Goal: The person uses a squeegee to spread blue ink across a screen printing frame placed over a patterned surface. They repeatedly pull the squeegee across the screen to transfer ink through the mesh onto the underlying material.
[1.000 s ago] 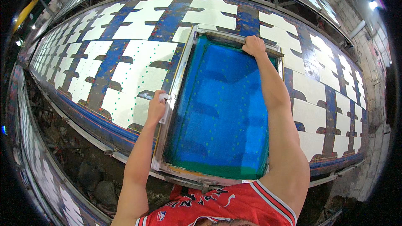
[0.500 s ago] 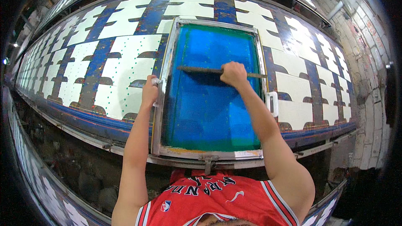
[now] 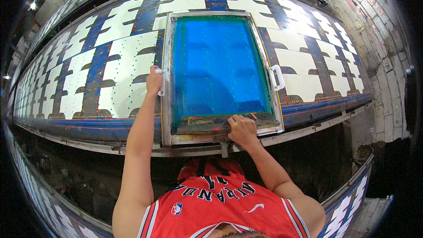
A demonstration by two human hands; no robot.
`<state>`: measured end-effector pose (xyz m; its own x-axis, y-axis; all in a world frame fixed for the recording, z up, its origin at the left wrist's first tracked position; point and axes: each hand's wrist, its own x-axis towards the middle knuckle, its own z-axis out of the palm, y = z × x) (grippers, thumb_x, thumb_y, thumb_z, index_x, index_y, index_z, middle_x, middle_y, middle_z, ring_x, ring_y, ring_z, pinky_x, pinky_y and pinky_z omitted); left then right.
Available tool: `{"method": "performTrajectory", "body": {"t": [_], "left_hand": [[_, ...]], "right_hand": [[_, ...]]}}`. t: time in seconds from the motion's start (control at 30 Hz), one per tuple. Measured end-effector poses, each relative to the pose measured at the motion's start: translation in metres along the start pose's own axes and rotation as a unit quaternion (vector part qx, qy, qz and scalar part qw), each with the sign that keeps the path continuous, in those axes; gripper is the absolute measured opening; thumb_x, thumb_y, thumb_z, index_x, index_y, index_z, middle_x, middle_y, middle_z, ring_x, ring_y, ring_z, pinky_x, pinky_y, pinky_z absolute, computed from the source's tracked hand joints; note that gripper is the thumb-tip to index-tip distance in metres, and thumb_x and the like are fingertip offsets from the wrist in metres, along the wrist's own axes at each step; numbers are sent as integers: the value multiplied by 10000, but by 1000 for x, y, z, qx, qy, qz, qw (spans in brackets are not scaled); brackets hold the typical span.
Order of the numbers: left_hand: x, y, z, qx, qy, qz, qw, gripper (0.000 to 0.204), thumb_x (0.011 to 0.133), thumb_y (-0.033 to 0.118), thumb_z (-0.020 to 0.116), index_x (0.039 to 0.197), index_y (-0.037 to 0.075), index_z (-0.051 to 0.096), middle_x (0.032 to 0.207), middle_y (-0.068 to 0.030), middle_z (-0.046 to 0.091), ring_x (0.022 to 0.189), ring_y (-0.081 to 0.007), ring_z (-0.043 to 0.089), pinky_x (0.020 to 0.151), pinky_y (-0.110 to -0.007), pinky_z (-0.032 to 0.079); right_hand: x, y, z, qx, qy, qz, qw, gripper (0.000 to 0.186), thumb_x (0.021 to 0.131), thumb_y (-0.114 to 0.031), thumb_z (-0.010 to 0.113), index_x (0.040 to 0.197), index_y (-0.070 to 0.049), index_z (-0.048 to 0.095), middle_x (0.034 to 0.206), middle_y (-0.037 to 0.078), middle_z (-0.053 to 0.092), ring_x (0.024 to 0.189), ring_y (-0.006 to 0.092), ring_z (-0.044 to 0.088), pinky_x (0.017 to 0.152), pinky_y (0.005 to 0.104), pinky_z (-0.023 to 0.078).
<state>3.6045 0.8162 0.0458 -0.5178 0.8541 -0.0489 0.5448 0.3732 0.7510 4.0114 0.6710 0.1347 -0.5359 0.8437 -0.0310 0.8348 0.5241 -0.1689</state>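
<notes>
— Over the long printing table, what are the hands doing?

— Both arms reach forward. The left hand closes around the white handle on the left rail of the printing screen; the right hand grips the squeegee at the screen's near end.

— Anything obscured?

— The squeegee's blade is hard to make out, and the right fingers curl out of sight.

— The screen?

— Metal-framed, blue mesh, lying flat on the table among white fabric pieces, a second handle on its right rail.

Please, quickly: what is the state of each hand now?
Left hand: closed on the white handle of the screen frame.
Right hand: closed on the squeegee at the frame's near edge.
</notes>
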Motion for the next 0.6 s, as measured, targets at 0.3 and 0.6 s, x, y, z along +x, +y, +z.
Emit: {"method": "performTrajectory", "body": {"t": [0.3,0.6], "left_hand": [[1,-3,2,30,5,24,999,409,962,185,510,1369,144,528,1116,-314,701,1059,-512,660,923,-565,495],[-2,-1,5,69,47,25,996,402,951,206,544,1349,159,569,1112,-304,706,1067,-505,662,917,-562,501]], "right_hand": [[-35,-4,15,-13,34,-70,997,464,667,-131,780,1097,-25,643,1109,94,634,1068,258,650,857,395,583],[-40,9,8,-8,16,-145,989,507,664,-131,763,1126,17,616,1080,119,598,1039,283,641,848,382,587]]}}
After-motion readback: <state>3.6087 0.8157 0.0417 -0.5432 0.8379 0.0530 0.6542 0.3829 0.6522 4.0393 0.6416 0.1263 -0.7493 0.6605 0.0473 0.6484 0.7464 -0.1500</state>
